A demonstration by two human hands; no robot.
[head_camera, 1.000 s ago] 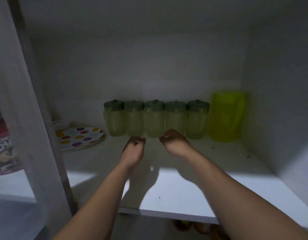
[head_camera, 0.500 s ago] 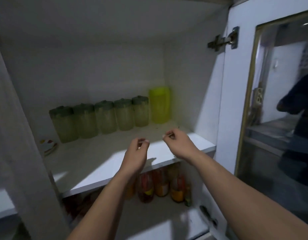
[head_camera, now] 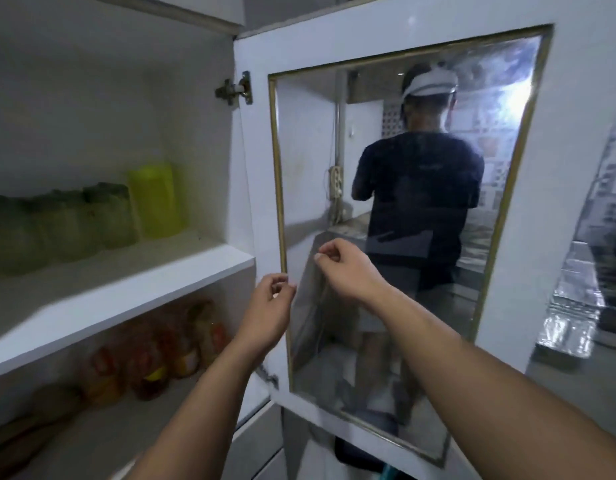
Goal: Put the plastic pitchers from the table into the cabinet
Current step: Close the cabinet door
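Several pale green plastic pitchers with dark green lids (head_camera: 71, 223) stand in a row at the back of the white cabinet shelf (head_camera: 133, 289) on the left. A bright yellow-green pitcher (head_camera: 156, 200) stands at the right end of that row, against the cabinet's side wall. My left hand (head_camera: 268, 310) hovers in front of the shelf's right corner, fingers loosely curled, holding nothing. My right hand (head_camera: 344, 268) is raised before the glass of the open cabinet door (head_camera: 254, 168), fingers curled with nothing in them. Neither hand touches a pitcher.
The open door's glass pane (head_camera: 421, 202) reflects a person in a dark shirt. Bottles with orange and red contents (head_camera: 154, 355) stand on the lower shelf. A metal hinge (head_camera: 235, 89) sits at the door's top left. A foil-covered surface (head_camera: 573, 317) lies at the right.
Both hands have drawn back out of the cabinet, away from the row of pitchers. My view has swung right, from the shelf interior to the open glass door.
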